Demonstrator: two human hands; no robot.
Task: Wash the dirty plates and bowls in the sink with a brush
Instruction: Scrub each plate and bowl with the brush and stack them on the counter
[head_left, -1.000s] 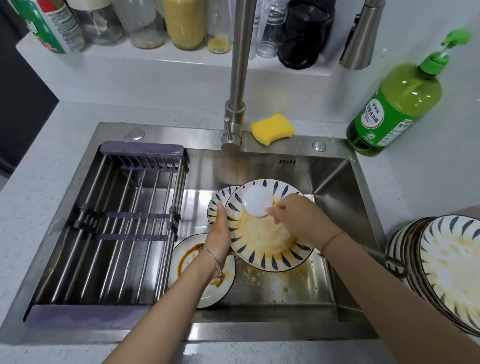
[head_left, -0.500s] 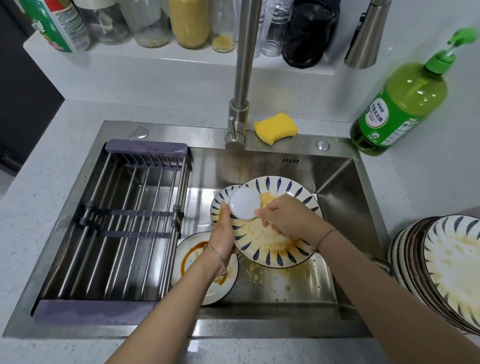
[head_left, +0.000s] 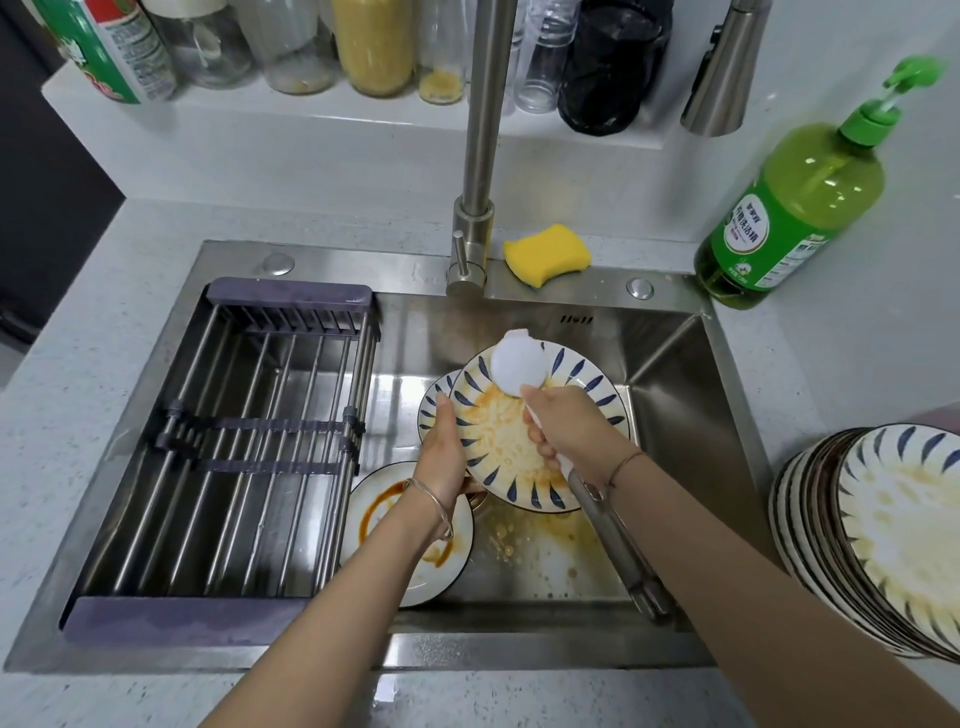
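Pale speckled countertop surrounds a steel sink, whose left half is covered by a drying rack. One faucet rises at the back beside one yellow sponge, with one green soap bottle at the right corner. Jars line the shelf behind.

Over the basin, the left hand grips the left rim of a tilted blue-patterned plate smeared orange. The right hand is curled round the brush, its round white head lying at the plate's upper rim and its metal handle running back under the wrist.

Three dishes are in the sink: the held plate, a second patterned plate partly hidden behind it, and a white sauce-streaked plate under the left wrist. A stack of dirty plates waits on the right; its number I cannot tell.
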